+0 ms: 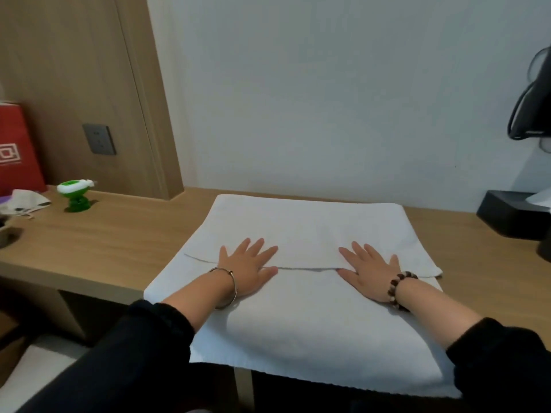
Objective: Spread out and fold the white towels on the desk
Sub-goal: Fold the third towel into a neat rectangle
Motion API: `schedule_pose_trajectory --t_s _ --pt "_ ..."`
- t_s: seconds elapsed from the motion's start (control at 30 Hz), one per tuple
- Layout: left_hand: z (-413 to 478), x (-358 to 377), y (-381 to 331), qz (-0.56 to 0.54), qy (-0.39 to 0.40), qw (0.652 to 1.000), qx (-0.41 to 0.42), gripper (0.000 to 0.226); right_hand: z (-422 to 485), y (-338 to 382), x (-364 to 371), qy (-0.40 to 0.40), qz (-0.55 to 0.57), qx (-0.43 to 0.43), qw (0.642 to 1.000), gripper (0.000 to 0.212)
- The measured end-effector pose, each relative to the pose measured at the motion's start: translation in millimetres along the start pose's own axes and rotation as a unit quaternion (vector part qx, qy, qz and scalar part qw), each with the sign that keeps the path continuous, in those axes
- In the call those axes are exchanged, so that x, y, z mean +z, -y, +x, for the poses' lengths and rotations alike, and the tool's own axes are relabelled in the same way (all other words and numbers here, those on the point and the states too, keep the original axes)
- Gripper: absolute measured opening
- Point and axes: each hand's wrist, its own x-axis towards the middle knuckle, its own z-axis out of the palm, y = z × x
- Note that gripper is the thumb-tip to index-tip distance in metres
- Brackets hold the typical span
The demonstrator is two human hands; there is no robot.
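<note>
Wooden desk point(119, 234) holds 1 soft-looking, floppy white towel point(298, 329), left hand point(247, 271) and right hand point(369, 274) flat on it, apart; best grabbed by its corners.

The light was soft, dim and even, and a cool grey cast lay over the wall point(328, 99). Shadows were faint: a pale one on the white towel point(298, 323) near its front edge, a darker band below the lip of the worktop point(119, 234). The wide lens bent the wooden panel point(74, 70) at the left (it leaned visibly). The whole picture was slightly soft — the green toy point(76, 195) smeared at its edges.
</note>
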Motion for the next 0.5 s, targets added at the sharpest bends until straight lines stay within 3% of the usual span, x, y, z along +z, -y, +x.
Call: schedule_pose_trajectory --t_s 0.1,0.2,0.3,0.37,0.43,0.5 --pt "16 -4 -3 -0.017 0.000 0.999 -0.034 0.052 10 -2 -3 -0.007 0.000 0.006 1.000 0.063" --pt "34 -25 -19 -0.012 0.020 0.998 -0.066 0.034 17 3 -15 0.010 0.001 -0.002 1.000 0.063" --pt "61 -42 -44 -0.091 0.019 0.982 -0.165 0.053 11 15 -32 0.006 0.031 -0.082 0.996 0.058" --pt "75 -40 -63 -0.095 -0.012 0.983 -0.157 0.052 5 14 -40 0.028 0.108 -0.116 0.987 0.053" --pt "82 -28 -81 -0.066 -0.028 0.994 -0.088 0.049 2 -1 -48 0.037 0.283 -0.106 0.953 0.048" --pt "85 -15 -90 -0.056 -0.022 0.996 -0.066 0.053 12 -25 -54 -0.062 0.447 -0.054 0.891 0.035"
